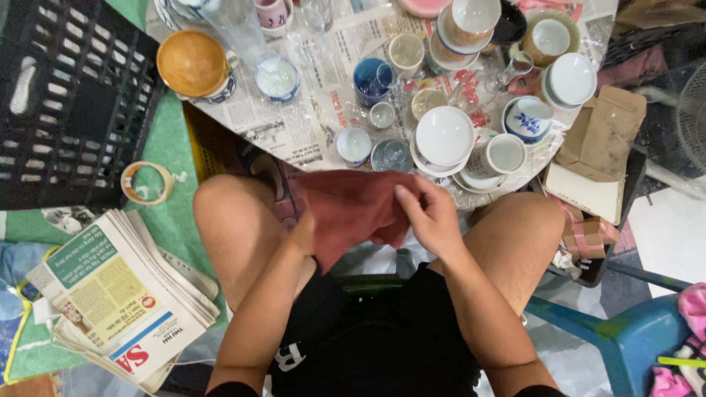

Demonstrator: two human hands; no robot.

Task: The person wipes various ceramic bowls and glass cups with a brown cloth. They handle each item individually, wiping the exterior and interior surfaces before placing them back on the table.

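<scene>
Both hands hold a dark red cloth (pixel 353 209) above the seated person's bare knees. The left hand (pixel 304 234) is closed on the cloth's lower left edge, and the right hand (pixel 430 217) pinches its upper right part between thumb and fingers. Just beyond the cloth, a newspaper-covered counter (pixel 294 129) carries crowded crockery: a white upturned ceramic bowl (pixel 444 135), a white cup with blue flowers (pixel 528 119), a deep blue glazed cup (pixel 371 81) and an orange-brown upturned bowl (pixel 191 62). To the left, a stack of folded newspapers (pixel 121 301) lies on the floor near a roll of tape (pixel 146 182) and a black plastic crate (pixel 66 95).
</scene>
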